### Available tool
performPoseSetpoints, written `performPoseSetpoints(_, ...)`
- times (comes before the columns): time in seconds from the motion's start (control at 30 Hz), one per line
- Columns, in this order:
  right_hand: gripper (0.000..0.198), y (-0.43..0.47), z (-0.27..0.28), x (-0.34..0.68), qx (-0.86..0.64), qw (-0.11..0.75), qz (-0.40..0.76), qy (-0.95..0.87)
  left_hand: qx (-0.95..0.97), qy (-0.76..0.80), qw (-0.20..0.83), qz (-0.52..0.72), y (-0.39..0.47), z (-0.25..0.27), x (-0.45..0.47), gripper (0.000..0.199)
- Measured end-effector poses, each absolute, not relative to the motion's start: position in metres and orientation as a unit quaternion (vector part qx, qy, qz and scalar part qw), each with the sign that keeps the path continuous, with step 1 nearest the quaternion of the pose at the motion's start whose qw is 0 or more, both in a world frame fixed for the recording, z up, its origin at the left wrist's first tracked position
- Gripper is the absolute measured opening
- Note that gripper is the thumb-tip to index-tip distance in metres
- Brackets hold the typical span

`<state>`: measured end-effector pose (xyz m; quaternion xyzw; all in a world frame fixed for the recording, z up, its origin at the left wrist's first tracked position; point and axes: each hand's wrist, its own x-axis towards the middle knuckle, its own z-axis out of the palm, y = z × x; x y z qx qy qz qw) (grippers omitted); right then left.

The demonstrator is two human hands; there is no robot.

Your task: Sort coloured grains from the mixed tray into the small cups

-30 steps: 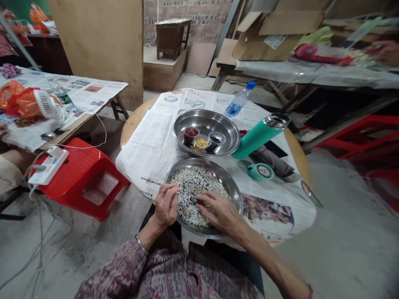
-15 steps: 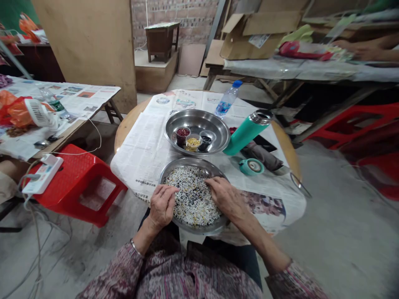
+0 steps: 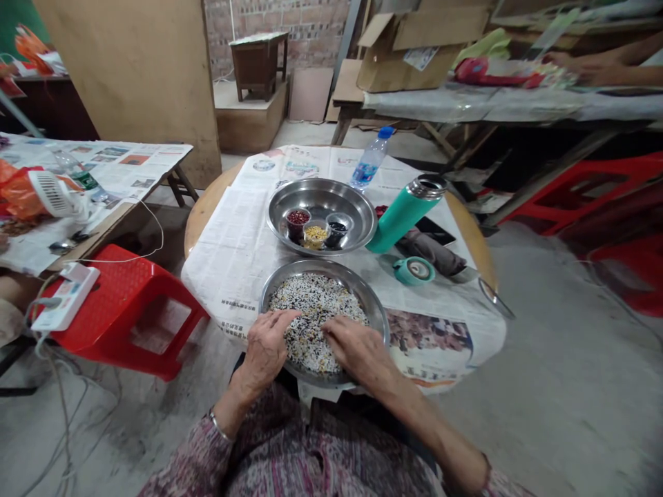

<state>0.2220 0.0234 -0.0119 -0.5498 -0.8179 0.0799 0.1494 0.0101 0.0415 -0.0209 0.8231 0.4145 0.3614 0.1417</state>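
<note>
Mixed grains (image 3: 318,304), white, dark and yellow, are spread in a steel pan (image 3: 380,314) at the near edge of a newspaper-covered round table (image 3: 233,241). The left hand (image 3: 265,345) is rested on the pan's near-left rim, fingers loosely curled; whether any grain is pinched cannot be told. The right hand (image 3: 357,352) is laid on the grains, fingers nearly flat. Just beyond, a second steel pan (image 3: 357,207) with three small cups is seen, a teal flask (image 3: 404,214) to its right.

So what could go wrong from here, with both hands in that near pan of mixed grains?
The near pan sits at the table's front edge, partly past it, so pressure from the left hand or right hand might tip it. The open teal flask stands beside the far pan and might topple.
</note>
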Motion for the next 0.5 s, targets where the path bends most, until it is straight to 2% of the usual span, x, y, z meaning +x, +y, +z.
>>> performPoseSetpoints(0.1,0.019,0.041,-0.015,0.233,-0.587,0.197,0.032,-0.785,0.826,0.408,0.141,0.361,0.043,-0.020,0.010,0.054)
performPoseSetpoints(0.33,0.018,0.058,-0.001,0.214,-0.591,0.234,0.069,-0.769,0.816,0.424,0.135,0.370,0.038,-0.018,0.015,0.037)
performPoseSetpoints(0.5,0.021,0.065,0.021,0.217,-0.576,0.284,0.111,-0.758,0.809,0.432,0.143,0.373,0.030,-0.022,0.016,0.050)
